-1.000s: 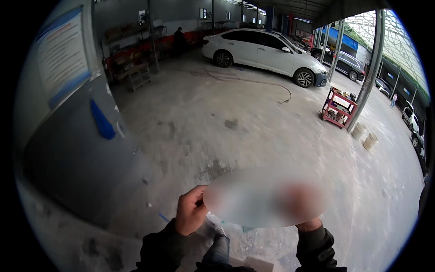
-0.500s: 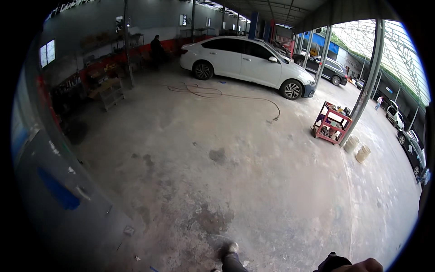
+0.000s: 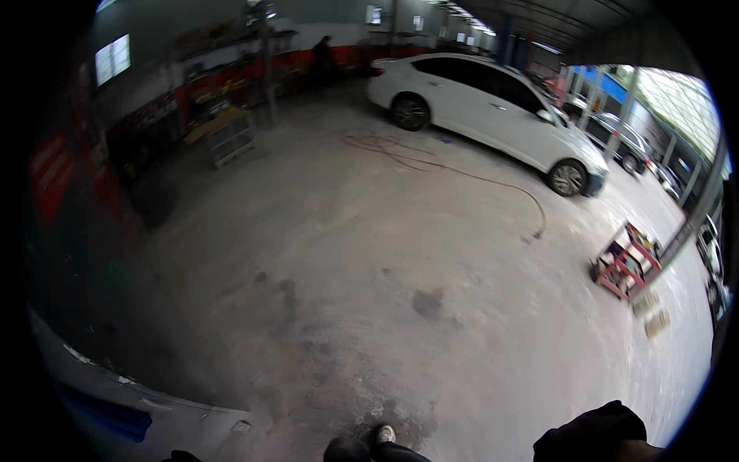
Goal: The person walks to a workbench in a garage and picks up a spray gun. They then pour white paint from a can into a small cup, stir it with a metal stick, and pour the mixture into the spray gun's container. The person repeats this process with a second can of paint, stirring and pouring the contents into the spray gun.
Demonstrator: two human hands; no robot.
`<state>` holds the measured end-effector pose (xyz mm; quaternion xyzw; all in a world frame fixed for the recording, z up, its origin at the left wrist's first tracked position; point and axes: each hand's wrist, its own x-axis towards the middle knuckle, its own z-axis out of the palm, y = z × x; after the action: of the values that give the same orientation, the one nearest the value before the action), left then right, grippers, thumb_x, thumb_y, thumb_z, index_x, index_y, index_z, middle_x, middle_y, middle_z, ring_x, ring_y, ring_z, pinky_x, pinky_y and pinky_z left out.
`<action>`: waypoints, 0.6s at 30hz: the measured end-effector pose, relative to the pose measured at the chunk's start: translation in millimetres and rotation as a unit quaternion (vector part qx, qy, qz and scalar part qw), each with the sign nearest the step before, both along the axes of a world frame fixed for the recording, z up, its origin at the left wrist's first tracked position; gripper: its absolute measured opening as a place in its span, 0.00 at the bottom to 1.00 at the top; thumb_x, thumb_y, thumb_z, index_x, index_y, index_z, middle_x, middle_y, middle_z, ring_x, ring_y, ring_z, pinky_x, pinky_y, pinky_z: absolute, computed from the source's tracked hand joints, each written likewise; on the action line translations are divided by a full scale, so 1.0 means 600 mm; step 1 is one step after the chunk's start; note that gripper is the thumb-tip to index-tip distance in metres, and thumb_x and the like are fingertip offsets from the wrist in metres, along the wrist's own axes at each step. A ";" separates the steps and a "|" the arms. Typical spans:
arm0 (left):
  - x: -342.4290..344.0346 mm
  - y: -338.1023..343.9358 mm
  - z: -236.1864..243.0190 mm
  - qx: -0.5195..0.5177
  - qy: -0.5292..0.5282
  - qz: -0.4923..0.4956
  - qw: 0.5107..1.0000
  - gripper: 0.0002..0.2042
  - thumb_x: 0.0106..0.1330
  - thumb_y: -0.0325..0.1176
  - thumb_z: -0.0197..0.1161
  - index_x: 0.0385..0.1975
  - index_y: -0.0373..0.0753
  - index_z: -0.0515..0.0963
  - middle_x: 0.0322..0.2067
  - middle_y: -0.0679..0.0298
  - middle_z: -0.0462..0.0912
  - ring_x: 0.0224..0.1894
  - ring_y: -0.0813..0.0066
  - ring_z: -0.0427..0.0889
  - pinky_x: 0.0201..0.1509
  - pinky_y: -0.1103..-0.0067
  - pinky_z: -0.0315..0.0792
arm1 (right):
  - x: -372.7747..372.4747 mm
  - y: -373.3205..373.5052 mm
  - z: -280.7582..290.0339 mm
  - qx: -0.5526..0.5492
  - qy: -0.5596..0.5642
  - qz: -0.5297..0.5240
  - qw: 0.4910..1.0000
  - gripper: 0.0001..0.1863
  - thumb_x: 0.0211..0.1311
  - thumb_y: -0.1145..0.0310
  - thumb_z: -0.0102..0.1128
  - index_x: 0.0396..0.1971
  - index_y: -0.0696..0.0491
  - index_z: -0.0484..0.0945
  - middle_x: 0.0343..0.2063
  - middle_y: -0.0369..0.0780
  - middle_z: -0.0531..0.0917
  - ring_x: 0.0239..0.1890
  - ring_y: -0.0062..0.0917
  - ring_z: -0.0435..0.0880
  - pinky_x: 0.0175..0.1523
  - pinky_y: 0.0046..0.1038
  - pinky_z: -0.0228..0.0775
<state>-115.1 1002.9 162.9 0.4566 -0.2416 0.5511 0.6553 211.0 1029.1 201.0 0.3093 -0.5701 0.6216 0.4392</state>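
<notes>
At the lower right edge, a small strip of my right hand shows beside a black, soft-looking shape. Whether that shape is a sleeve or something held, I cannot tell; the fingers are hidden below the edge. My left hand is out of sight. Only a small dark patch shows at the lower left edge, too little to name. One of my shoes stands on the stained concrete floor, far from anything my hands could touch.
A white car stands ahead, with a reddish hose looped on the floor. A red tool cart and pale buckets are at right. At left are a small rack and a grey surface. A person is by the back wall.
The view has turned left and moved forward, shifting the car, hose and cart rightward. My right hand shows less, and the black shape beside it shows more.
</notes>
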 end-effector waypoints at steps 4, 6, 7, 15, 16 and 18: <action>-0.086 0.155 -0.041 -0.030 0.004 0.091 0.995 0.08 0.75 0.37 0.55 0.39 0.42 0.79 0.28 0.60 0.81 0.24 0.67 0.77 0.28 0.72 0.74 | -0.097 0.241 0.014 0.046 -0.008 0.062 0.997 0.03 0.62 0.77 0.66 0.34 0.54 0.85 0.35 0.44 0.87 0.20 0.24 0.81 0.24 0.23 0.74; -0.138 0.230 -0.085 -0.048 0.012 0.152 0.987 0.08 0.75 0.37 0.56 0.37 0.43 0.79 0.25 0.60 0.80 0.21 0.67 0.76 0.25 0.72 0.73 | -0.155 0.351 -0.010 0.043 -0.020 0.070 0.996 0.03 0.61 0.77 0.66 0.34 0.54 0.85 0.34 0.43 0.87 0.19 0.23 0.80 0.22 0.21 0.73; -0.163 0.276 -0.106 -0.076 0.023 0.187 0.979 0.09 0.75 0.38 0.56 0.36 0.43 0.79 0.23 0.60 0.80 0.20 0.67 0.76 0.24 0.72 0.73 | -0.179 0.397 -0.040 -0.060 -0.087 0.027 0.994 0.04 0.61 0.77 0.67 0.35 0.54 0.85 0.32 0.42 0.87 0.19 0.21 0.80 0.18 0.20 0.69; -0.361 0.708 -0.175 -0.525 0.183 0.352 0.753 0.03 0.70 0.24 0.51 0.39 0.40 0.71 0.15 0.73 0.60 0.12 0.86 0.54 0.18 0.82 0.50 | -0.507 0.865 -0.197 -0.379 -0.254 -0.224 0.861 0.06 0.70 0.72 0.49 0.36 0.56 0.74 0.34 0.48 0.84 0.08 0.10 0.55 0.14 0.17 0.46; -0.395 0.751 -0.173 -0.528 0.186 0.363 0.745 0.03 0.70 0.24 0.53 0.40 0.39 0.71 0.16 0.73 0.62 0.13 0.86 0.55 0.19 0.82 0.50 | -0.540 0.911 -0.197 -0.382 -0.257 -0.209 0.863 0.06 0.70 0.72 0.48 0.36 0.56 0.74 0.35 0.48 0.84 0.08 0.11 0.55 0.14 0.16 0.46; -0.459 0.833 -0.163 -0.533 0.190 0.384 0.730 0.05 0.70 0.24 0.56 0.42 0.37 0.71 0.17 0.73 0.64 0.15 0.87 0.56 0.19 0.83 0.49 | -0.605 1.003 -0.190 -0.390 -0.264 -0.180 0.864 0.06 0.70 0.73 0.48 0.36 0.56 0.74 0.35 0.47 0.84 0.08 0.11 0.56 0.14 0.16 0.47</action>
<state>-390.7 1502.9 65.4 0.1814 0.4174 0.6953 0.5562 -152.0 1630.8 86.8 -0.1707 -0.4220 0.7614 0.4615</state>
